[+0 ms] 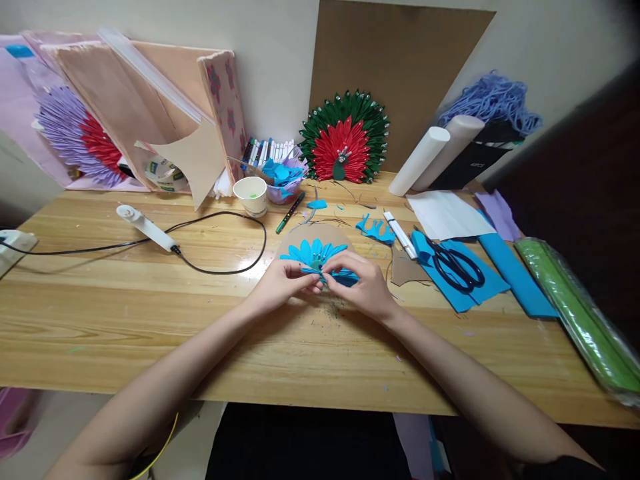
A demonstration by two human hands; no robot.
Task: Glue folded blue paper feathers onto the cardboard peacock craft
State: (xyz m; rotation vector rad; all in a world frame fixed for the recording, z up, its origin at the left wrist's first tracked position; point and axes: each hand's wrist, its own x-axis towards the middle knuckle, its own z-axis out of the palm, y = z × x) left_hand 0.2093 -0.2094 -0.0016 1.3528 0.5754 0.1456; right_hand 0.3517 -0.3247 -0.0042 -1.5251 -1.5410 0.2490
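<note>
My left hand and my right hand meet at the table's middle, fingertips pinched together on a small blue paper petal. Part of that petal is hidden by my fingers. Just behind it, blue paper petals fan out on a round cardboard disc, with a green piece at their centre. More blue petals show beneath my right hand. The disc's near part is covered by both hands.
To the left lies a white glue gun with a looping black cord. Behind stand a paper cup and a finished red-and-green paper peacock. Black scissors rest on blue paper at right, near a wrapped green roll.
</note>
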